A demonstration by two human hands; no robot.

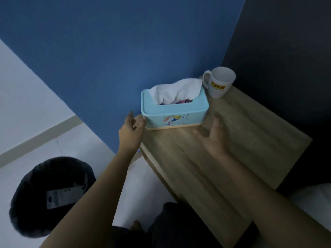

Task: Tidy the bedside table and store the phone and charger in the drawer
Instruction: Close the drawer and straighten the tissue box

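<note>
A light blue tissue box (176, 111) with white tissue sticking out stands at the back of the wooden bedside table (241, 140). My left hand (131, 127) is open beside the box's left end, fingertips close to or touching it. My right hand (214, 134) hovers open over the tabletop just right of the box, blurred by motion. Neither hand holds anything. No phone or charger is in view. The drawer front is hidden below the table's edge.
A white mug (219, 83) with a yellow label stands at the table's back corner, behind the box. Blue wall behind, dark wall to the right. A dark round bin (52, 196) with a tag inside sits on the pale floor at left.
</note>
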